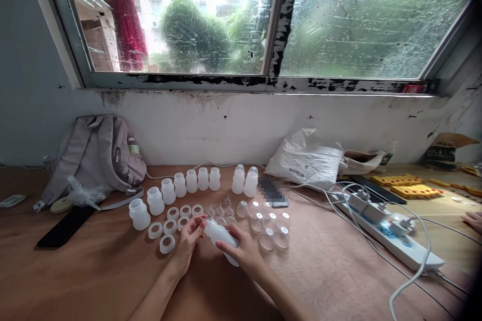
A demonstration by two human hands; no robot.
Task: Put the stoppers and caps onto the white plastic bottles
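My right hand (pixel 243 251) grips a small translucent white bottle (pixel 218 233) lying tilted over the wooden table (pixel 94 276). My left hand (pixel 190 238) pinches the bottle's neck end with its fingertips. A curved row of several matching bottles (pixel 167 191) stands behind my hands, and two capped bottles (pixel 244 180) stand further right. White rings (pixel 166 244) lie to the left of my left hand. Small clear teats (pixel 220 210) and clear dome caps (pixel 266 238) lie just beyond and to the right of my hands.
A grey backpack (pixel 98 155) leans on the wall at left, with a black phone (pixel 64 227) before it. A white plastic bag (pixel 307 160) and a power strip (pixel 391 238) with cables lie right. Yellow trays (pixel 410 185) and another person's fingers (pixel 473 220) are far right.
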